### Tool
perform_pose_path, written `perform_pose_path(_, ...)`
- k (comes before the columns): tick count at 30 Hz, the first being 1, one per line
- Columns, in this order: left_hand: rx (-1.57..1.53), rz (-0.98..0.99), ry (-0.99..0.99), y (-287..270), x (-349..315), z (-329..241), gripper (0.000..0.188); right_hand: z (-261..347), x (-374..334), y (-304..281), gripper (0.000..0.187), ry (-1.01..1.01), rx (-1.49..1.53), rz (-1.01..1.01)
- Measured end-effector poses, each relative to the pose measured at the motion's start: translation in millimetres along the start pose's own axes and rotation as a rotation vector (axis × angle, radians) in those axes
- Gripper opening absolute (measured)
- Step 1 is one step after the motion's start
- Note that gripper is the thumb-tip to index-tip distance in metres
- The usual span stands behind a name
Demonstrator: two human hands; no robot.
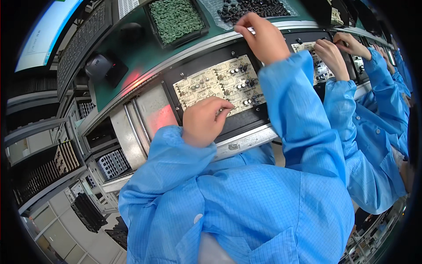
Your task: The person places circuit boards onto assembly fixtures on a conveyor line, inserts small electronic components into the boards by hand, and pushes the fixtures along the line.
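Note:
My left hand (204, 122) hovers over the near edge of a cream circuit board panel (206, 83), thumb and forefinger pinched together. Whatever is between those fingertips is too small to make out. The panel lies in a black carrier frame (246, 124) and bears several small cylindrical parts, some white-topped and some dark. Beyond the carrier, my right hand (266, 40) is raised at the near edge of a clear plastic bag (215, 15) with loose black components (259, 8) on it. Its fingers are bent together too, and their contents cannot be made out.
A black tray of small green parts (176, 20) stands on the green bench top (145, 57). Left of it are a scanner (99, 66), a keyboard (83, 42) and a screen (44, 35). At right, a co-worker's hands (332, 57) work over another board (323, 72) on the metal-edged line.

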State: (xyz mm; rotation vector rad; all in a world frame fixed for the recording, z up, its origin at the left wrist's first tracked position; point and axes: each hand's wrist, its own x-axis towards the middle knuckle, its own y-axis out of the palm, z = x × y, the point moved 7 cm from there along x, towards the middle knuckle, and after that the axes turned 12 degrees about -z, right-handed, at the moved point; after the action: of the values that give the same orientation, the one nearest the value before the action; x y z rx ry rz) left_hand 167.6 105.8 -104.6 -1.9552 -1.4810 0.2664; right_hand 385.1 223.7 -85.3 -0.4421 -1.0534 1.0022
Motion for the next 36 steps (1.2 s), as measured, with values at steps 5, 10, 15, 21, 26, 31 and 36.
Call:
perform_pose_path(5, 0.057, -0.053, 0.236, 10, -6, -9, 0.008, 4, -66, -51, 0.022, 0.146, 0.339, -0.074)
perform_pose_path(10, 0.079, -0.094, 0.292, 11, -5, -16, 0.008, -5, -107, -64, 0.021, 0.322, 0.466, 0.007)
perform_pose_path(15, 0.126, -0.081, 0.393, 14, -6, -19, 0.012, -1, -121, -83, 0.018, 0.210, 0.337, -0.006)
perform_pose_path(21, 0.191, 0.021, 0.410, 20, 0, -26, 0.017, 7, -138, -94, 0.016, 0.128, 0.273, 0.043)
perform_pose_path(26, 0.096, -0.031, 0.312, -12, 70, -22, 0.020, -2, -147, -100, 0.019, 0.171, 0.229, 0.094)
perform_pose_path(31, 0.749, -0.540, 0.640, -69, 168, -9, 0.014, -1, -145, -106, 0.017, 0.112, 0.118, 0.058)
perform_pose_path(36, 0.892, -0.404, 0.584, -61, 195, 24, 0.013, -3, -145, -113, 0.014, 0.106, 0.078, 0.044)
